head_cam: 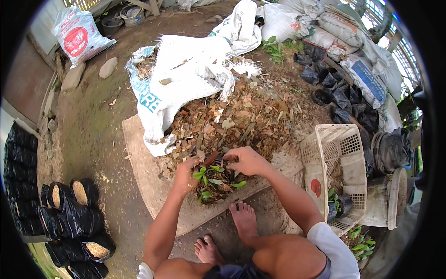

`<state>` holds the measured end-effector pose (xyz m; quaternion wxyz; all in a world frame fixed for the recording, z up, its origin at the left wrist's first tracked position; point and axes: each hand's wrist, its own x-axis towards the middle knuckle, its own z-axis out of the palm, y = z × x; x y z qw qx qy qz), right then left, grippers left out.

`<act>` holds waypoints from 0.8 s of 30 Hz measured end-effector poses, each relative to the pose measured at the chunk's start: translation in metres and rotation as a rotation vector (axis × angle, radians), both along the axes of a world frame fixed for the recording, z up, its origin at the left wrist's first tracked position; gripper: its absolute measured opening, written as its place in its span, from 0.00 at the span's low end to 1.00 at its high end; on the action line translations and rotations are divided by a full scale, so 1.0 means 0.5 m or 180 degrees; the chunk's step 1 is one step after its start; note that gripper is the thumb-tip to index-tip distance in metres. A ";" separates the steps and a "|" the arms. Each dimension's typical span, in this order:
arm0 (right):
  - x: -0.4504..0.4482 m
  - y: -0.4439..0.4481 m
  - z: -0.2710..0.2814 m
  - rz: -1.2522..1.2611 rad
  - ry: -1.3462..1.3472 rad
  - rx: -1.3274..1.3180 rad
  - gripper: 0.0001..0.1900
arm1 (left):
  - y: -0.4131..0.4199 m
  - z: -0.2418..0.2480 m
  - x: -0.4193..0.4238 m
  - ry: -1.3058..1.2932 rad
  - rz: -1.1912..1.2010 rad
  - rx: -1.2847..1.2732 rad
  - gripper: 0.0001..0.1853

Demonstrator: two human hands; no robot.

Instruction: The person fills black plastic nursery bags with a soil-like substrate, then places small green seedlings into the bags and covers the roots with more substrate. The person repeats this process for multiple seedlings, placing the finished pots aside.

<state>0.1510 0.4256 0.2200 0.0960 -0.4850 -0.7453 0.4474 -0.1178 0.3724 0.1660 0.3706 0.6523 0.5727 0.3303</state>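
Note:
Small green-leaved seedlings (205, 178) stand between my two hands, amid brown leaf litter in front of my feet. My left hand (186, 175) is at their left side, its fingertips among dry leaves and partly hidden. On the other side, my right hand (246, 161) is curled around a dark brown clump of litter (230, 159). A dark rim shows between the hands, but I cannot tell what it belongs to. Behind them spreads a large heap of dry leaf litter (244, 115), on a flat tan sheet (139, 146).
A white woven sack (188, 66) lies over the heap. To the right is a plastic crate (322, 167) on its side, with a potted seedling (336, 205) inside. Black planting bags (83, 216) stand at left, others (339, 90) at right. Filled sacks (341, 31) are piled behind.

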 end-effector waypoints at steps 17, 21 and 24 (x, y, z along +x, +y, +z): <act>0.041 0.090 -0.137 -0.0213 -0.1789 0.0858 0.47 | -0.030 0.066 -0.002 -0.1151 0.0223 -0.0746 0.23; 0.038 0.097 -0.121 0.0482 -0.0975 0.0622 0.43 | -0.078 0.089 0.030 0.0429 -0.0066 0.0133 0.31; 0.010 0.106 -0.071 -0.0860 0.0303 0.0190 0.31 | -0.104 0.090 0.050 0.0348 0.0100 0.0203 0.31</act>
